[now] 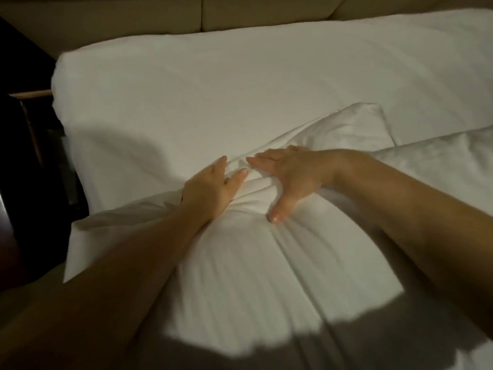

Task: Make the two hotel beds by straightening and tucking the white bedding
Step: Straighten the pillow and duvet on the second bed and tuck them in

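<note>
A white duvet (234, 276) lies bunched on the near part of the bed, its top edge rumpled into folds. My left hand (210, 188) rests on that edge with fingers straight, pressing into the folds. My right hand (288, 174) lies flat beside it, fingers stretched left and thumb spread down onto the fabric. The two hands nearly touch at the fingertips. Beyond them the white sheet (200, 102) covers the mattress smoothly. A white pillow corner (354, 124) pokes up just behind my right hand.
A beige padded headboard (202, 14) runs along the far side. Dark wooden furniture (29, 156) stands close against the bed's left edge. More white bedding (440, 161) is heaped at the right.
</note>
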A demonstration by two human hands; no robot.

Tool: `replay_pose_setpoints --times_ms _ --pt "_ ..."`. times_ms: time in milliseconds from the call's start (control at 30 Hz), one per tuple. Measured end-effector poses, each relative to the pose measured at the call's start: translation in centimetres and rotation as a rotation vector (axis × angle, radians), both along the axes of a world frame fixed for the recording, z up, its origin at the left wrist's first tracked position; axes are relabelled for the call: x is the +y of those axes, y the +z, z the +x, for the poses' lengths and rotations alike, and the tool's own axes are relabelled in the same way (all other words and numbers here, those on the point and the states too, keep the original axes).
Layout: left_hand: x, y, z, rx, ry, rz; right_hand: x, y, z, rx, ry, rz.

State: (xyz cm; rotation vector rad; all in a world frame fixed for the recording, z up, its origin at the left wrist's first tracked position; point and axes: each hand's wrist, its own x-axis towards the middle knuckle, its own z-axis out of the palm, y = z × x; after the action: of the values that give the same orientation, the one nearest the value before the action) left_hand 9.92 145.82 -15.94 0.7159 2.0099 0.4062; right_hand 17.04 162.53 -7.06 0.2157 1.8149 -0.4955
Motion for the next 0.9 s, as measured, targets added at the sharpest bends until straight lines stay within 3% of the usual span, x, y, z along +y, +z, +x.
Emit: replay_pose_setpoints --times_ms 133,300,533,667,900 --pt "0.2 0.4 -1.1 -0.313 -0.057 0.011 -0.9 -3.9 -3.1 -0.097 0.149 0.035" --pt "0.4 -0.3 -3.7 -0.603 -0.298 -0.009 -1.3 -7.3 -4.1 -0.161 0.05 -0.114" --pt "1.3 -2.0 -3.3 -0.453 -0.548 -0.201 -2.4 -9.3 -5.1 -0.44 0.021 -0.199" --pt "1.3 -2.6 -3.2 -0.466 -0.64 -0.305 -3.4 -9.3 -5.4 -0.446 0.004 -0.122" --pt "-0.4 -1.5 -2.2 -0.517 -0.612 -0.283 -5.1 -7.3 -4.3 -0.432 -0.04 -0.093"
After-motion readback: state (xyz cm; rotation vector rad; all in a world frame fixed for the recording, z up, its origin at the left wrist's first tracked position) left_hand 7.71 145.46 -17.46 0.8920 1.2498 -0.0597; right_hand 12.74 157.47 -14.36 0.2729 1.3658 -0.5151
